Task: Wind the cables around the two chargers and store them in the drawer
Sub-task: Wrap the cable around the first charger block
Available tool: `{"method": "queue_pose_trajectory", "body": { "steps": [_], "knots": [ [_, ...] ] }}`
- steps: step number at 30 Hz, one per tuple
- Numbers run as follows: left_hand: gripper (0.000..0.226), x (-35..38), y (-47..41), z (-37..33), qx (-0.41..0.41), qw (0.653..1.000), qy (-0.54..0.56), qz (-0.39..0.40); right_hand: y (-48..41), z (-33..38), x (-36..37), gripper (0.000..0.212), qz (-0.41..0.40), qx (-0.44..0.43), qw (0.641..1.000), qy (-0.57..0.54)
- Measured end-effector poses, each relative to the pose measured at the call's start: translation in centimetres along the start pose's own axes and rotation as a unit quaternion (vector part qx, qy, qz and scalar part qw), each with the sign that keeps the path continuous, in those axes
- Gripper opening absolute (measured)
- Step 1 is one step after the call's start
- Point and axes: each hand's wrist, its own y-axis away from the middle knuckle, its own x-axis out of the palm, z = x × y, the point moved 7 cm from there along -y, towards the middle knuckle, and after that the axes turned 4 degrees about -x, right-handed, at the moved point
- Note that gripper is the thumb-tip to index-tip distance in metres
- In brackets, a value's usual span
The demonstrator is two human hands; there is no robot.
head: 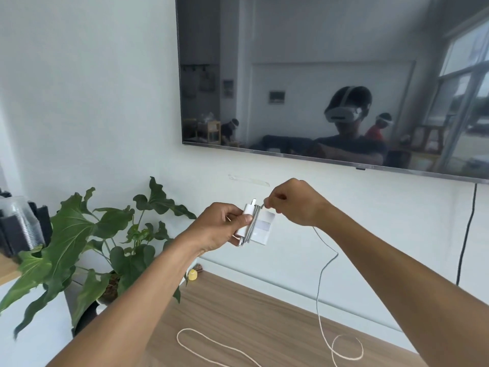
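Observation:
My left hand (222,225) grips a white square charger (262,230) held up in front of the wall, with a few turns of cable wrapped around its middle. My right hand (293,202) pinches the white cable (321,276) just above the charger's top edge. From there the cable hangs down to the wooden top (238,308) and lies in loose loops near the lower edge of the view. A second charger and the drawer are not visible.
A leafy potted plant (105,247) stands at the left end of the wooden top. A small yellow object (192,274) sits by the wall. A wall-mounted TV (330,75) hangs above, with a black cord (465,234) running down at the right.

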Motion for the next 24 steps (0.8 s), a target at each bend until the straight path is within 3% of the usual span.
{"method": "queue_pose_trajectory", "body": {
  "steps": [6,14,18,24],
  "knots": [
    [0.024,-0.8,-0.4,-0.3,-0.012,0.996,0.022,-0.091,1.6,2.4,1.2,0.032,-0.085,-0.086,0.992,0.043],
    [0.024,0.0,-1.4,-1.4,-0.029,0.973,0.19,-0.124,5.1,2.4,2.4,0.016,-0.224,-0.172,0.959,0.02],
    [0.026,0.4,-1.7,-2.3,-0.036,0.964,0.242,-0.1,6.7,0.7,3.5,0.022,-0.237,-0.157,0.956,-0.069],
    [0.026,2.2,-1.7,-3.2,-0.022,0.957,0.286,-0.035,6.7,-3.0,3.9,0.014,-0.226,-0.075,0.949,-0.208]
  ]
}}
